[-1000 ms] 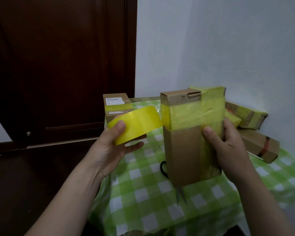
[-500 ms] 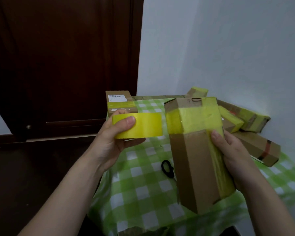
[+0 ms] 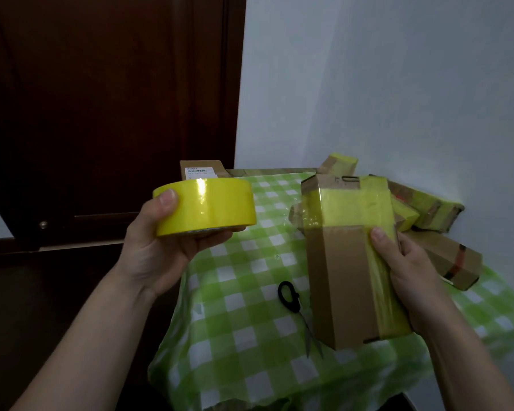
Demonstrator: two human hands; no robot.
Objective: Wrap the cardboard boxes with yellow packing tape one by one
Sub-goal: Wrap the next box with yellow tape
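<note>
Cardboard box (image 3: 343, 280), tall and narrow, is held nearly upright in the air above the right half of the table. The right hand (image 3: 410, 271) grips it from the right side: the thumb lies on the front face near the right edge and the fingers curl round behind, out of sight. Yellow tape (image 3: 356, 206) bands the upper part of the box and runs down its right edge under the thumb; the lower front and the left face are bare brown. At the upper left corner a glossy loose bit of tape stands off, and whether it reaches the roll cannot be told.

The tape roll (image 3: 208, 207) is to the left of the box, apart from it, lying nearly flat. The left hand (image 3: 158, 247) grips it, thumb pressed on the outer yellow face and fingers curled beneath.

Below, black-handled scissors (image 3: 290, 295) lie on the green-and-white checked tablecloth (image 3: 244, 321), blades pointing toward the camera, just beside the box's lower left edge in this view. Behind the roll a labelled box (image 3: 201, 167) shows only its top. Against the wall (image 3: 398, 84) on the right lies a heap of taped boxes (image 3: 428, 209) — partly screened by the held box and the right hand — with a brown banded box (image 3: 454, 262) at the front. A dark wooden door (image 3: 101, 99) fills the left background.
</note>
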